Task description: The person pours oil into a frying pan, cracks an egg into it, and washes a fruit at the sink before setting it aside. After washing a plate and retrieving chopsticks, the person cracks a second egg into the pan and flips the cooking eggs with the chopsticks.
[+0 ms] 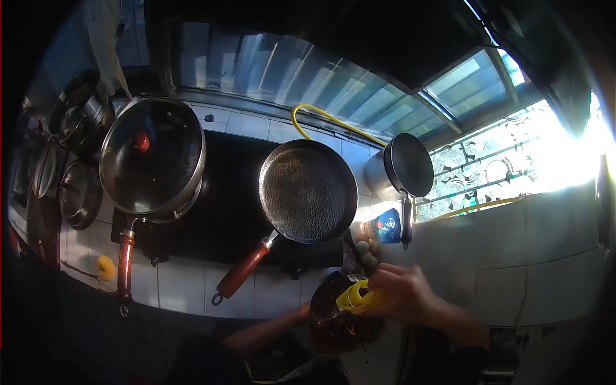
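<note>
My right hand (405, 292), low and right of centre in the frame, is closed around a yellow object (357, 298), holding it over the upper part of a dark brown jar (343, 330) at the lower middle. My left hand (307, 312) is at the jar's left side, mostly in shadow; I cannot tell how its fingers are set. The yellow object and my right hand hide part of the jar's top.

Just above my right hand sit a few pale round things (367, 253), probably eggs, crowded between the jar and a blue packet (387, 226). Behind the packet, right of centre, stands a saucepan (382, 176), its dark handle hanging down past the packet's right edge.

A frying pan (308, 192) takes up the middle of the frame on the black stove (231, 186), its reddish handle pointing down and left over the white tiles (181, 289). To the left, a larger pan under a glass lid (160, 176) with a red knob (140, 141) points its handle straight down. More pots (80, 115) crowd the upper left, and a small yellow thing (105, 267) lies at the lower left. A yellow hose (293, 117) curves along the back, upper middle.

The blue packet carries pale lettering, too small and blurred for me to read.
</note>
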The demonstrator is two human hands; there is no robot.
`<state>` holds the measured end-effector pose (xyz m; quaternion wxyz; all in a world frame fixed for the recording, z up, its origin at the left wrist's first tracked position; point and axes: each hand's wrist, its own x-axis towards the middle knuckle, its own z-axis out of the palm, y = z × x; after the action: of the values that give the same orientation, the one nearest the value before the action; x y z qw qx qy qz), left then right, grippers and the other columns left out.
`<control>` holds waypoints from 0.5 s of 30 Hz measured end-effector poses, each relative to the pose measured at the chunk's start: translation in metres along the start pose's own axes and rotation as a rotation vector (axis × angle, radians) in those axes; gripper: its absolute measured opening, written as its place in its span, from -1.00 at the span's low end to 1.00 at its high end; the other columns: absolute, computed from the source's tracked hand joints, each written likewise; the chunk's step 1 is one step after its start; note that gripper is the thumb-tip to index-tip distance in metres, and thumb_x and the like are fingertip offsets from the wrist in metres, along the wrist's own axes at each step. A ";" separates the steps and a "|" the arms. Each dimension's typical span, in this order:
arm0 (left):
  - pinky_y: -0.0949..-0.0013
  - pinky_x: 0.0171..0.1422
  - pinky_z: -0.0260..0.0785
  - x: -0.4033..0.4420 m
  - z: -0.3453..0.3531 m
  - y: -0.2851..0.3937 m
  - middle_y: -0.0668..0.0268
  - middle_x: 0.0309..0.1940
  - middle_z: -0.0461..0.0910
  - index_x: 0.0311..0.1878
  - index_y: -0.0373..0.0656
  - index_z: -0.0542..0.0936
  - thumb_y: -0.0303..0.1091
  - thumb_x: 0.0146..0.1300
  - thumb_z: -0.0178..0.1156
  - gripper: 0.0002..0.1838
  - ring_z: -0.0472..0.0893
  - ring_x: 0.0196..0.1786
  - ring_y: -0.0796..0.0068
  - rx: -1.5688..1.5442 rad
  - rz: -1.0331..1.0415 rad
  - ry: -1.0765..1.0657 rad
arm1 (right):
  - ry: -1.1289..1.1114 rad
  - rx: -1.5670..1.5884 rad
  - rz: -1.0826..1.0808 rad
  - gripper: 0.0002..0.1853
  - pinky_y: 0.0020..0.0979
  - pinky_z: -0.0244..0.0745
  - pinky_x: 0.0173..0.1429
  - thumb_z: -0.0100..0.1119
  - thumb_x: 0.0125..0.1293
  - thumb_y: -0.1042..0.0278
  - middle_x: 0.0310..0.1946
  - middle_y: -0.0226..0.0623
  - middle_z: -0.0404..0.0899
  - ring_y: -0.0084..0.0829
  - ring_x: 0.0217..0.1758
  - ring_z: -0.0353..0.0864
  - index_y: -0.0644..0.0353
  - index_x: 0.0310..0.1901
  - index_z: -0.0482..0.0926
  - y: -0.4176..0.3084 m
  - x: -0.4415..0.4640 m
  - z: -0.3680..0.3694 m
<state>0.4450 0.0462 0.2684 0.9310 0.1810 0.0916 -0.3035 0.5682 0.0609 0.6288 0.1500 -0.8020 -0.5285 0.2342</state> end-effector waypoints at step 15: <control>0.40 0.10 0.35 0.004 0.021 0.008 0.21 -0.08 0.52 0.03 -0.29 0.45 -0.21 0.35 -0.26 -0.59 0.52 -0.05 0.46 -0.090 0.065 -0.018 | -0.012 0.038 0.108 -0.59 -0.39 0.50 -0.21 0.47 -0.16 0.29 -0.38 -0.27 0.52 -0.35 -0.27 0.61 0.21 -0.31 0.45 0.066 0.094 0.006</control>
<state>0.4548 0.0418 0.2890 0.9483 0.1392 0.0906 -0.2705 0.6473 0.1213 0.5713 0.1491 -0.8250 -0.4809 0.2567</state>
